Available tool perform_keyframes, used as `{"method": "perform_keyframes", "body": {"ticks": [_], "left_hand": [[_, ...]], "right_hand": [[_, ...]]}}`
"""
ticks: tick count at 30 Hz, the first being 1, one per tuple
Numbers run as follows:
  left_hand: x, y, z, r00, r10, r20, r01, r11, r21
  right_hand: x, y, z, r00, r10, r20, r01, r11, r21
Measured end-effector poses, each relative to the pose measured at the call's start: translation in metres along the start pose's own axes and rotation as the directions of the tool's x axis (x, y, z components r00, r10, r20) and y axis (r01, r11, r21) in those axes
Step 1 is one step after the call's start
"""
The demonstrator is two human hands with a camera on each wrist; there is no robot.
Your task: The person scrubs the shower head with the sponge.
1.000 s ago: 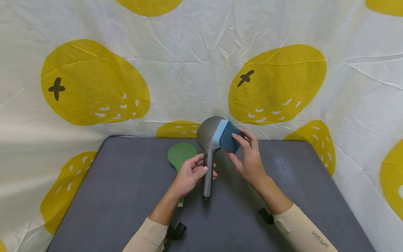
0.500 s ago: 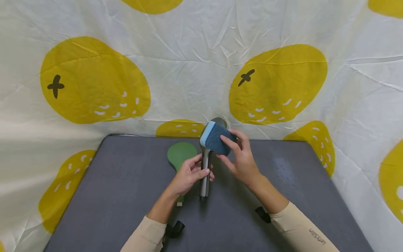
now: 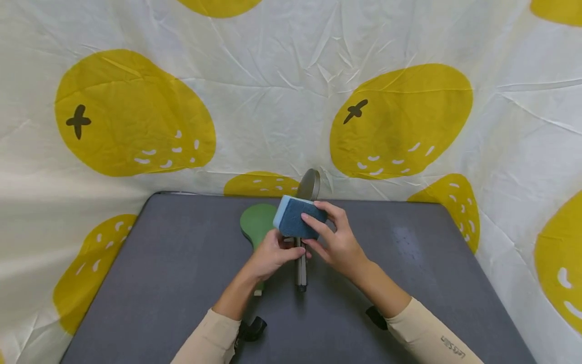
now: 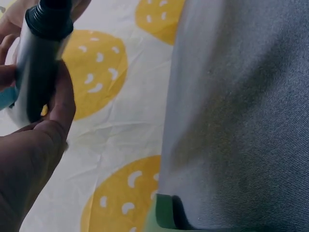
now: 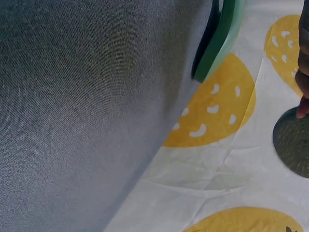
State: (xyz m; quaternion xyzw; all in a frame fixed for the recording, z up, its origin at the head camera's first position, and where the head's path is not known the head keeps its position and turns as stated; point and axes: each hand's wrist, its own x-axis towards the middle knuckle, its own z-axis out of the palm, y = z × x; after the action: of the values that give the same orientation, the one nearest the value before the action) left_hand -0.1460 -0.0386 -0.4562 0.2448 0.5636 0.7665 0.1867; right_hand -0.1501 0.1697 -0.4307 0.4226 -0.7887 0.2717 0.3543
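Observation:
My left hand grips the handle of a grey shower head, held upright above the table. Its round head is turned nearly edge-on in the head view, while the right wrist view shows part of its speckled round face. In the left wrist view the handle's threaded end faces the camera. My right hand pinches a blue sponge with a light blue side and a darker side. The sponge lies against or just in front of the shower head's neck, hiding that part; contact cannot be made out.
A green object with a round head and a narrow handle lies on the dark grey table, behind my left hand. A white curtain with yellow fruit prints hangs behind the table and along its sides.
My right hand has moved the sponge left and down, from the side of the round head to the neck. My left hand has turned the shower head until it stands nearly edge-on.

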Motion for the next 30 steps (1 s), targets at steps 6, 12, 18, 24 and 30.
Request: {"method": "perform_keyframes", "body": {"ticks": [6,12,18,24,30], "left_hand": [[0.000,-0.002,-0.001,0.999,-0.025,0.033,0.026,0.999,-0.037],[0.000,0.001,-0.003,0.994,-0.065,0.092,0.071,0.996,-0.054],[0.002,-0.001,0.000,0.988,-0.087,0.126,0.091,0.996,-0.024],[0.002,-0.003,0.004,0.983,-0.140,0.117,0.140,0.990,0.009],[0.002,0.000,0.009,0.991,-0.130,0.036,0.126,0.988,0.089]], "right_hand": [[0.001,0.002,-0.006,0.999,-0.031,0.036,0.033,0.998,-0.051],[0.012,0.010,-0.020,1.000,0.028,-0.008,-0.028,0.999,-0.036],[0.029,0.025,-0.039,0.959,0.284,-0.006,-0.283,0.957,0.059],[0.034,0.040,-0.049,0.865,0.499,0.049,-0.501,0.857,0.122],[0.032,0.042,-0.050,0.855,0.519,0.026,-0.518,0.848,0.112]]}}
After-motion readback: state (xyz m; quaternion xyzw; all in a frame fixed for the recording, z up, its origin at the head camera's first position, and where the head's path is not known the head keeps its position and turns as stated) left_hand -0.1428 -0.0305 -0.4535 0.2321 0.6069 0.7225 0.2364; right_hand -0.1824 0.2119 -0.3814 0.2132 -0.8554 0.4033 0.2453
